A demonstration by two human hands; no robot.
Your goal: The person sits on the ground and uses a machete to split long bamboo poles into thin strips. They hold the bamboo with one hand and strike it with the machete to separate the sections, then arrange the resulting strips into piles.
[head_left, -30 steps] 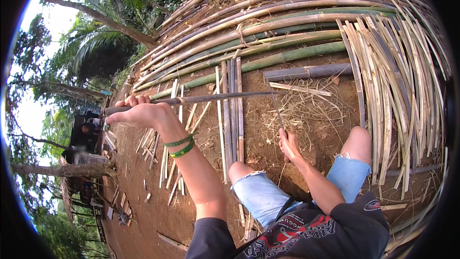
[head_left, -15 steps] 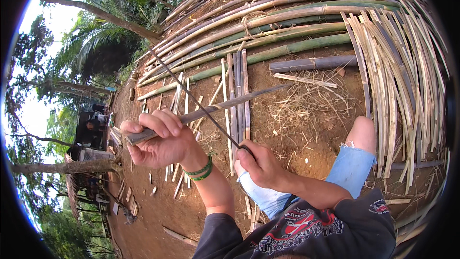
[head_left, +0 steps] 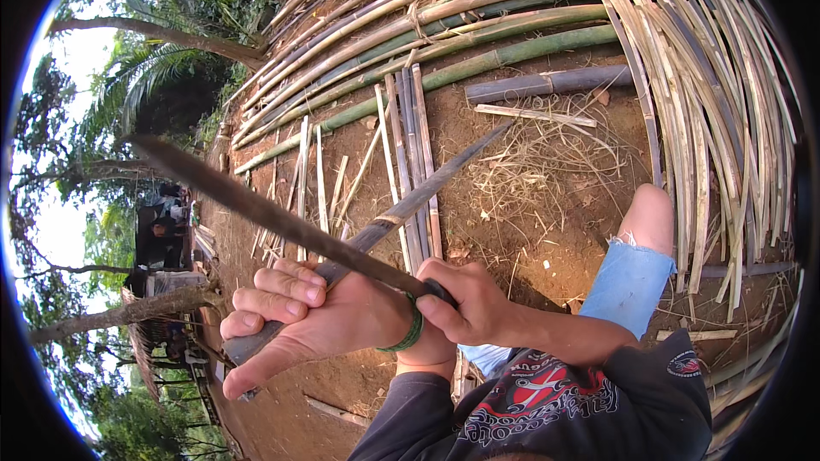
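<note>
My left hand (head_left: 320, 312) is closed round the near end of a split bamboo strip (head_left: 427, 189), which slants up and away to the right and has a pale node ring. A green woven band (head_left: 413, 326) circles that wrist. In my right fist (head_left: 470, 303) is the dark handle of a machete (head_left: 273, 220). Its long blade points up and left, passing across the strip in front of my left hand. Whether the blade touches the bamboo I cannot tell.
Long bamboo poles (head_left: 512, 53) lie across the far ground. Many split strips (head_left: 700, 137) are heaped at the right, by my bent knee (head_left: 647, 220). Shavings (head_left: 551, 158) litter the soil beside a short dark bamboo length (head_left: 551, 83). A person (head_left: 166, 224) is far off left.
The machete blade has swung lower and flatter, closer to the camera and over my left hand. My left hand has come lower, turning palm up, still holding the strip.
</note>
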